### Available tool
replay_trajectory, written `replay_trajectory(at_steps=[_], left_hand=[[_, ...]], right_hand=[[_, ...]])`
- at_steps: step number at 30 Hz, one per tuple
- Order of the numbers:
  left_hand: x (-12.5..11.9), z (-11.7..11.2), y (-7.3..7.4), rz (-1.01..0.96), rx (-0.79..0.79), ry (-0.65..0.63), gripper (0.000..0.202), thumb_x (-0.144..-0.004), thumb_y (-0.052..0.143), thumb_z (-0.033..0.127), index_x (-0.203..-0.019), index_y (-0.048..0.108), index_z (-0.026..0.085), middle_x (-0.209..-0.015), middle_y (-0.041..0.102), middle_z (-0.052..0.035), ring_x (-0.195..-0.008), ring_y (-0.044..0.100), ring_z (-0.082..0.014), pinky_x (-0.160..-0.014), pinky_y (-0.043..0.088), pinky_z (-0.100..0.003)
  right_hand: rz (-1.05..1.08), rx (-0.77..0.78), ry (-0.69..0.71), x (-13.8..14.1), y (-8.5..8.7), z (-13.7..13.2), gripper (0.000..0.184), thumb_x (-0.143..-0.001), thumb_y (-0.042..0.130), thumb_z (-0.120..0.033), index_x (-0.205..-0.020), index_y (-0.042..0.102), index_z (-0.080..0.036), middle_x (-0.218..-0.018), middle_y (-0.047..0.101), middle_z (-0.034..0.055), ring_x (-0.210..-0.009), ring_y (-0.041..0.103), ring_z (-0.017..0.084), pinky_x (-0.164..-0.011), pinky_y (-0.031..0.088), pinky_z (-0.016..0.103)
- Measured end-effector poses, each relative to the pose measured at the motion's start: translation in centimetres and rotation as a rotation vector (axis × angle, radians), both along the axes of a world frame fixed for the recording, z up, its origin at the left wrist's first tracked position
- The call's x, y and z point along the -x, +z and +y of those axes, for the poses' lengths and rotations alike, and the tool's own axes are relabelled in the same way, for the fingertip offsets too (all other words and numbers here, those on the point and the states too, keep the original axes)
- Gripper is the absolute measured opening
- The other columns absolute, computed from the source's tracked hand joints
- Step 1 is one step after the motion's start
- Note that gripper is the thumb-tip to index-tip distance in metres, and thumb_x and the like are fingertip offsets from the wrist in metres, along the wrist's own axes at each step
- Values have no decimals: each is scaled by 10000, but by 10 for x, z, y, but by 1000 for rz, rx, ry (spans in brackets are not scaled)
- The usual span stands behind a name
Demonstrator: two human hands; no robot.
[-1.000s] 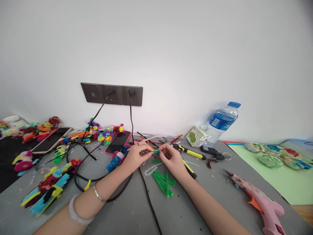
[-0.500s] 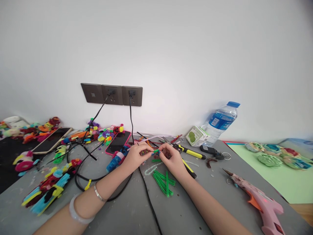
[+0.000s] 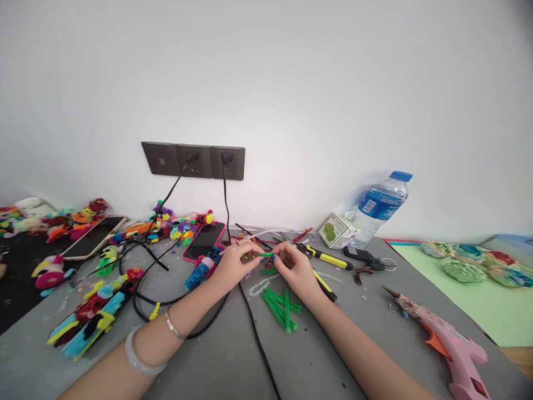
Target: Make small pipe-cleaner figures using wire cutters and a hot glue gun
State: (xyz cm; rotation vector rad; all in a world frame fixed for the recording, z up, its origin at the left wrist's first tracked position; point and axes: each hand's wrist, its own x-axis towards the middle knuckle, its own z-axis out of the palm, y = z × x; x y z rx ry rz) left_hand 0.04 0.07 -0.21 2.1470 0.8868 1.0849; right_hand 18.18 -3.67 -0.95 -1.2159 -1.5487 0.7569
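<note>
My left hand (image 3: 234, 263) and my right hand (image 3: 295, 268) meet over the middle of the grey table (image 3: 233, 355). Both pinch the ends of a short green pipe-cleaner piece (image 3: 267, 255) held between their fingertips. Just below the hands lies a small pile of cut green pipe-cleaner pieces (image 3: 281, 303), with a string of clear beads (image 3: 259, 285) beside it. A yellow and black cutter (image 3: 325, 286) lies right of my right hand.
Black cables (image 3: 250, 328) run from wall sockets (image 3: 194, 160) across the table. Two phones (image 3: 203, 240) (image 3: 94, 236) and colourful pipe-cleaner crafts (image 3: 89, 316) fill the left. A pink glue gun (image 3: 441, 340), water bottle (image 3: 378, 206), small carton (image 3: 336, 230), keys (image 3: 366, 256) and green mat (image 3: 470, 294) sit right.
The view has shifted slightly; both hands stay together, still working the green piece, with only small finger movement.
</note>
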Motion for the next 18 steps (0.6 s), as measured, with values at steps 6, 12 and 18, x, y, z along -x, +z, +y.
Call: replay_trajectory(at_steps=[6,12,18], left_hand=[[0,-1,0,-7,20,-12,160,-810,592,139,-920,702,177,-881,677,-39,-696,590,-124,-559,429,-199],[0,-2,2,-6,16,-11,160,-812,600,150,-936,695,184,-898,680,-35,-711,606,-130,-570,445,-205],[0,-1,0,8,6,-8,141,-806,609,137,-910,690,187,-875,676,-21,-673,602,-118,-582,453,-210]], right_hand=[[8,-10,2,0,2,-1,92,-796,560,-301,-814,537,-214,-600,476,-39,-525,434,130,-505,332,260],[-7,-2,1,0,3,-1,107,-805,564,-322,-811,541,-218,-595,468,-40,-527,425,132,-509,326,261],[1,-3,7,0,2,-1,104,-798,565,-315,-808,541,-214,-600,472,-38,-527,422,131,-509,325,261]])
